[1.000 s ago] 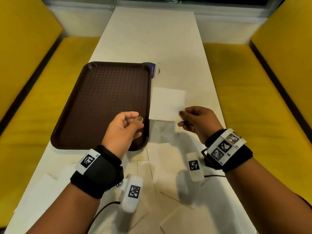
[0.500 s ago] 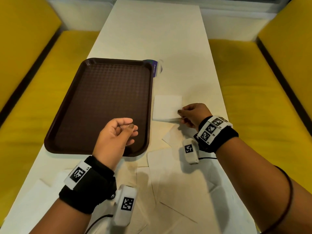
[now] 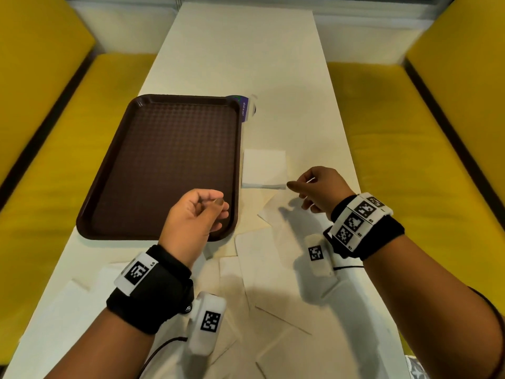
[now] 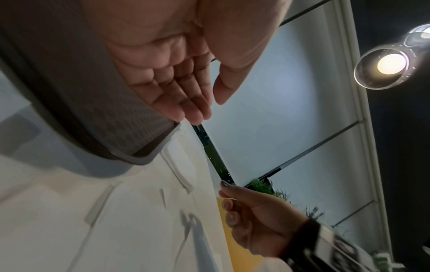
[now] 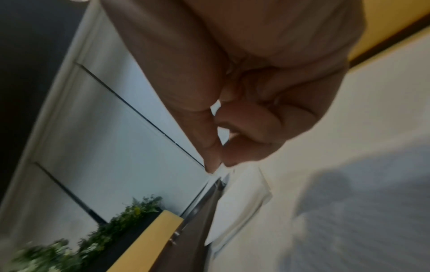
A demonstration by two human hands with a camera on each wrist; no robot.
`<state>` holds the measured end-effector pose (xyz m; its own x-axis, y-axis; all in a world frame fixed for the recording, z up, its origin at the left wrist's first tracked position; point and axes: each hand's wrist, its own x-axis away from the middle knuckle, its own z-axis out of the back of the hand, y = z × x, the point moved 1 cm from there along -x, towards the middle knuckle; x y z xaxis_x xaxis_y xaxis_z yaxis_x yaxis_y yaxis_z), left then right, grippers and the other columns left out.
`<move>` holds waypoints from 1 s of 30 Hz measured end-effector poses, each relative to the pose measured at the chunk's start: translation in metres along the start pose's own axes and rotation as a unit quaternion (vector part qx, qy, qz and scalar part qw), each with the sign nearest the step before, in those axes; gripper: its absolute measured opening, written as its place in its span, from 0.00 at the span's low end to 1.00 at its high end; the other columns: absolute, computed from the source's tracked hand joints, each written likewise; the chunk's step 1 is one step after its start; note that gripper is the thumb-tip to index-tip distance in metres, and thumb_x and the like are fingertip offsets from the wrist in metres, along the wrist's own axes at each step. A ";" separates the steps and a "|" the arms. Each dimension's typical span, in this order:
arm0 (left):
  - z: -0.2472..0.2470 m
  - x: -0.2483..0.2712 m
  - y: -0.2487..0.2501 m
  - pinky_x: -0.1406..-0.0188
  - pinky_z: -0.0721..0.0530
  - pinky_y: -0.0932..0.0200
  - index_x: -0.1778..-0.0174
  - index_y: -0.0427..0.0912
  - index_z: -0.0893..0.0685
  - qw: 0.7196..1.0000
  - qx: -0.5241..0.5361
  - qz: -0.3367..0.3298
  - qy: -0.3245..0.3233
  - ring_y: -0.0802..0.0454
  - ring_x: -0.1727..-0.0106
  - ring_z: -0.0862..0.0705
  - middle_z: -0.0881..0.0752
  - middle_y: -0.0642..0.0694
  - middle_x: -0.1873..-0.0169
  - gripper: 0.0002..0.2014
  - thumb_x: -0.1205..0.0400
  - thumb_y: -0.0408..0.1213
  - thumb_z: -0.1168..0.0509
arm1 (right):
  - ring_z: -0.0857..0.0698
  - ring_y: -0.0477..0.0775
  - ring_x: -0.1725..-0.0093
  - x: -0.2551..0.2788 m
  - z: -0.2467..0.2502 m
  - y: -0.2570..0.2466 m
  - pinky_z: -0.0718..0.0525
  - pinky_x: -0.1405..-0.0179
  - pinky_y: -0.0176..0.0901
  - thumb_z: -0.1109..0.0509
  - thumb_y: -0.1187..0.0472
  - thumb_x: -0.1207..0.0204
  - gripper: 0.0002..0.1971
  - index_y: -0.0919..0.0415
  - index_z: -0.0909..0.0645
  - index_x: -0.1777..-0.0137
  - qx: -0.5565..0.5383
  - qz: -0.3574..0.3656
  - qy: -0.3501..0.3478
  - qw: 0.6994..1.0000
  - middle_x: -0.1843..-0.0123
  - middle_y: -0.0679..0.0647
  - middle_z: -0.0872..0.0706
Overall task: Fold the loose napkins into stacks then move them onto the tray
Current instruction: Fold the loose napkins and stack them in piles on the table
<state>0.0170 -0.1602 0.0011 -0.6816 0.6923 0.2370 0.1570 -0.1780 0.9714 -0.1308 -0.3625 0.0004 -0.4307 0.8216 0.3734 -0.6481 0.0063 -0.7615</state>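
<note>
White paper is the main thing on the pale bench [image 3: 246, 50]: a folded napkin stack [image 3: 264, 168] lies flat just right of the brown tray [image 3: 169, 160], which carries nothing, and loose napkins [image 3: 273, 269] lie scattered and overlapping on the near part of the bench. The right hand [image 3: 317, 188] hovers just beside the stack's near right corner, thumb and forefinger tips close together with the other fingers curled; whether they still touch the paper I cannot tell. The left hand [image 3: 195, 217] hangs above the tray's near right corner, fingers loosely curled with the thumb apart, holding nothing. Yellow seats [image 3: 68, 132] flank the bench on both sides.
</note>
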 end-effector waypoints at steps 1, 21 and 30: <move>-0.002 0.002 0.001 0.58 0.14 0.62 0.49 0.44 0.16 1.000 -0.006 -0.003 -0.005 0.57 0.56 0.12 0.11 0.47 0.58 0.04 0.15 0.33 0.36 | 0.15 0.49 0.73 0.011 0.003 0.003 0.19 0.77 0.38 0.24 0.55 0.24 0.11 0.62 0.19 0.53 0.008 0.008 -0.008 1.000 0.63 0.56 0.12; -0.082 0.035 -0.052 0.46 0.21 0.54 0.39 0.39 0.21 0.854 -0.501 -0.038 -0.138 0.43 0.44 0.18 0.18 0.41 0.42 0.22 0.20 0.51 0.31 | 0.14 0.57 0.57 0.132 -0.010 0.109 0.17 0.56 0.46 0.24 0.47 0.26 0.15 0.60 0.18 0.57 0.142 -0.008 0.021 0.990 0.60 0.56 0.12; -0.085 0.040 -0.054 0.54 0.22 0.58 0.49 0.42 0.20 0.905 -0.412 -0.011 -0.105 0.47 0.52 0.17 0.15 0.45 0.52 0.12 0.22 0.43 0.27 | 0.13 0.56 0.53 0.139 -0.018 0.113 0.14 0.50 0.50 0.22 0.48 0.28 0.20 0.55 0.24 0.43 0.072 -0.046 0.050 0.995 0.53 0.54 0.13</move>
<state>-0.0796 -0.1828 -0.0428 -0.5140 0.8042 0.2984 -0.5010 -0.5638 0.6566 -0.2527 -0.2371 -0.0437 -0.3055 0.8743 0.3772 -0.7678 0.0081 -0.6406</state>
